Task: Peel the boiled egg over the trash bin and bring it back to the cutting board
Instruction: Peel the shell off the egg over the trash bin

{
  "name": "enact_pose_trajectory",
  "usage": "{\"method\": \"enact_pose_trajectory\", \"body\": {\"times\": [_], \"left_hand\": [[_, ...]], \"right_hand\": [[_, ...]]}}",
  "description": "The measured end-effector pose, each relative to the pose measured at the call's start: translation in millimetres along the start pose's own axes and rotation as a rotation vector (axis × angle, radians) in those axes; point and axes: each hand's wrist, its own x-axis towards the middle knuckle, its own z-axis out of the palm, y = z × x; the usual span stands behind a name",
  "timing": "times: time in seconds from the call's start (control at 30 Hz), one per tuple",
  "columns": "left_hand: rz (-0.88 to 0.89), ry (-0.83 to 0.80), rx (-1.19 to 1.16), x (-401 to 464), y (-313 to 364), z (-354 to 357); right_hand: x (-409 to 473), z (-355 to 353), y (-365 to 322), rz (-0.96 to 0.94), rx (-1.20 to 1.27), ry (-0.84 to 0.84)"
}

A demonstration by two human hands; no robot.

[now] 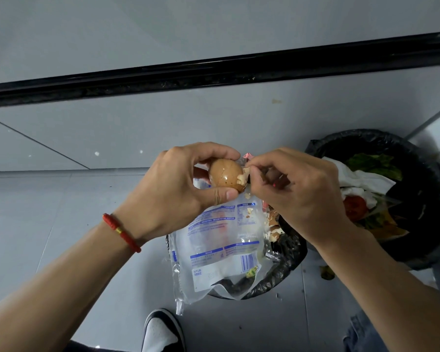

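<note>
A brown boiled egg (223,174) with cracked shell sits between the thumb and fingers of my left hand (173,191), held in the air over a black-lined trash bin (287,252). My right hand (297,191) pinches a flap of loosened shell (244,177) at the egg's right end. Bits of shell (273,224) lie on the waste in the bin below. No cutting board is in view.
A clear printed plastic bag (214,252) lies across the near bin's opening. A second black bin (417,199) at the right holds lettuce, tissue and tomato. Grey tiled floor, a dark track along the wall, my shoe (161,331) at the bottom.
</note>
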Motion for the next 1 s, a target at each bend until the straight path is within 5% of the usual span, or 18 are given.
{"method": "enact_pose_trajectory", "body": {"times": [1.0], "left_hand": [[0.002, 0.034, 0.046, -2.8, 10.7, 0.0]], "right_hand": [[0.3, -4.0, -1.1, 0.162, 0.147, -0.165]]}}
